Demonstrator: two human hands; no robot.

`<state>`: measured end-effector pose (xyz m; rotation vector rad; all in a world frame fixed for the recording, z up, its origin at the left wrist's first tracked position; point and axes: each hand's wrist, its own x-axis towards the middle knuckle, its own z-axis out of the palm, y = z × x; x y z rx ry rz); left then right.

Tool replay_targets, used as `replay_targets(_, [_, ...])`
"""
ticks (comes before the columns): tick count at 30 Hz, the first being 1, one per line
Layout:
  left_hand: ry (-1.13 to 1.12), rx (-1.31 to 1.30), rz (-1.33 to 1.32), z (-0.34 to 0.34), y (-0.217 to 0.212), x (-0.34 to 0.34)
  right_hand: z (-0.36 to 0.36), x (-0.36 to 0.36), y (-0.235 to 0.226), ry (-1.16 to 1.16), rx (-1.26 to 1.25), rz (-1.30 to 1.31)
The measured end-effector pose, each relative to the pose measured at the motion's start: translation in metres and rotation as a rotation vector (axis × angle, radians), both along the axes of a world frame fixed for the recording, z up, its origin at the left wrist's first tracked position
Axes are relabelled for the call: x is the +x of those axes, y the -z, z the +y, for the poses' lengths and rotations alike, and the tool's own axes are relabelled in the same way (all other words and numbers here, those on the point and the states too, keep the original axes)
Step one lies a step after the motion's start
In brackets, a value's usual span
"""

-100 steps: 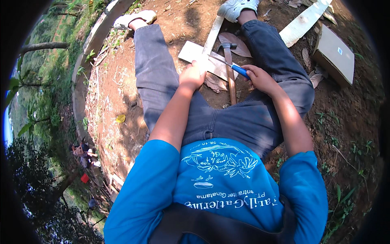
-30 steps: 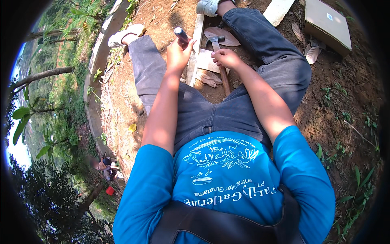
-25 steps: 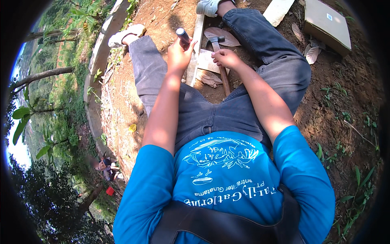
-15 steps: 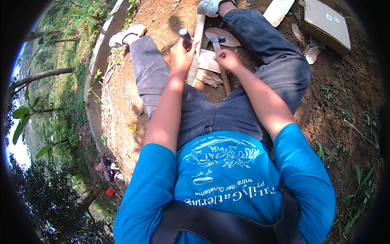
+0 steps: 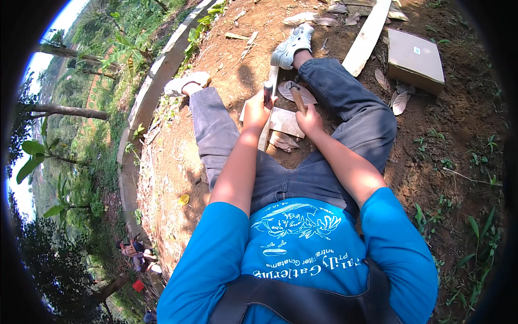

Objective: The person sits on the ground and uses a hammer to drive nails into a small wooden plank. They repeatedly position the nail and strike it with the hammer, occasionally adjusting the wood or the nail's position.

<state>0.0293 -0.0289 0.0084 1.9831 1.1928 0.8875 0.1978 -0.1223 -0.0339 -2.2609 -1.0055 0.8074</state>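
My left hand (image 5: 257, 114) is closed around the dark, round handle of a chisel-like tool (image 5: 268, 90), held upright with its end cap up; its lower part is hidden. It rests over a long, narrow wood strip (image 5: 264, 139) lying between my legs. My right hand (image 5: 309, 122) grips the wooden handle of a hammer (image 5: 298, 99), which slants up and away, its dark head beyond the hand and just right of the chisel-like tool. Beneath the two hands, a short flat board (image 5: 287, 122) crosses by the strip.
A closed cardboard box (image 5: 415, 62) sits on the soil at the far right, beside a long pale plank (image 5: 369, 38). Dry leaves (image 5: 399, 101) lie about. A curved concrete edge (image 5: 129, 129) borders the slope at left. Another person (image 5: 137, 252) is at the lower left.
My right hand has shifted from a light hold on the hammer to a fuller grip, with the handle now tilted up and leftward. The left hand still holds its tool. The whole view has shifted.
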Motion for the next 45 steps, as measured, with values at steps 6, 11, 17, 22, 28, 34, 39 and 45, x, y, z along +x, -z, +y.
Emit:
replay_targets(6, [0.008, 0.003, 0.055, -0.001, 0.009, -0.009, -0.013, -0.001, -0.162, -0.180, 0.635, 0.356])
replay_targets(11, [0.034, 0.024, 0.065, -0.007, 0.000, -0.005, -0.062, -0.006, -0.242, -0.322, 0.663, 0.328])
replay_targets(17, [0.144, 0.087, -0.142, -0.015, -0.002, -0.002, -0.070, -0.016, -0.190, -0.442, 0.454, 0.174])
replay_targets(22, [0.048, 0.103, 0.046, -0.013, 0.002, -0.012, -0.084, -0.009, -0.314, -0.384, 0.705, 0.442])
replay_targets(28, [0.069, 0.092, 0.050, -0.002, 0.013, 0.001, -0.080, -0.015, -0.261, -0.219, 0.930, 0.334])
replay_targets(34, [0.018, 0.075, 0.046, -0.005, 0.015, -0.018, -0.062, -0.013, -0.184, -0.357, 0.414, 0.227])
replay_targets(39, [0.027, -0.029, 0.164, -0.011, -0.009, -0.005, -0.068, -0.007, -0.222, -0.340, 0.481, 0.549])
replay_targets(45, [0.112, -0.036, 0.165, -0.003, -0.017, -0.008, -0.047, -0.024, -0.163, -0.376, 0.225, 0.420])
